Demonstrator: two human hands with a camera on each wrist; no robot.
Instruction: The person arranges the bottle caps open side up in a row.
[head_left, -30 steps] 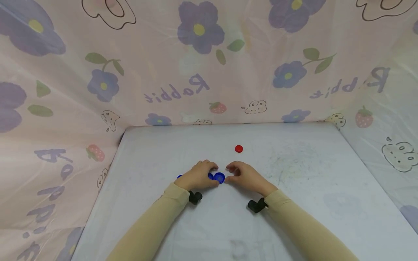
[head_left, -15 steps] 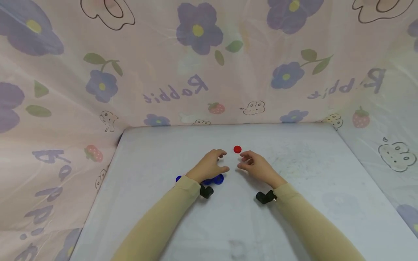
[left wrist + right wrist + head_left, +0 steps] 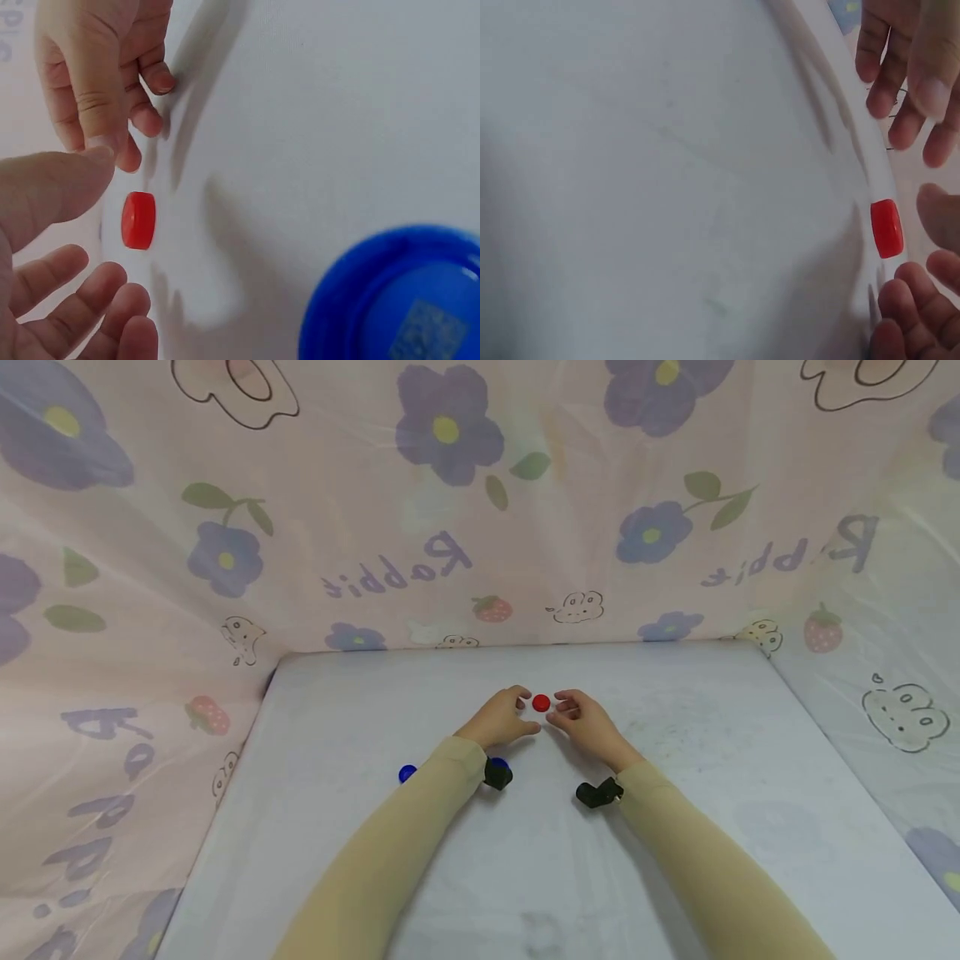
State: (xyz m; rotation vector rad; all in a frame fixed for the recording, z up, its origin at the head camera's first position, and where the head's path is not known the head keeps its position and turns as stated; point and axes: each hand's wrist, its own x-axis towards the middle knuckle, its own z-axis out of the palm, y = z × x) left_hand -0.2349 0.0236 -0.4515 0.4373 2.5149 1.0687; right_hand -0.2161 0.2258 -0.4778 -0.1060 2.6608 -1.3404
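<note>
A small round red cap (image 3: 541, 703) lies on the white table, between my two hands. My left hand (image 3: 501, 717) is just left of it, fingers loosely bent and thumb apart, holding nothing. On the cap's other side, my right hand (image 3: 590, 724) curves its fingers toward it with an open space inside. The left wrist view shows the red cap (image 3: 139, 220) standing apart from the fingers of both hands. Close to that camera, a blue cap (image 3: 390, 315) with a patterned patch inside fills the lower right corner. Near the left sleeve lies another blue piece (image 3: 407, 773).
Black wrist cameras (image 3: 597, 792) stick out below both cuffs. Part of a blue cap (image 3: 498, 763) shows behind the left one; the left forearm covers the space between the blue pieces. A flower-printed cloth (image 3: 450, 510) walls in the table's back and sides.
Both hands have left the blue caps and moved forward across the table to either side of the red cap. The left forearm now covers some of the blue caps.
</note>
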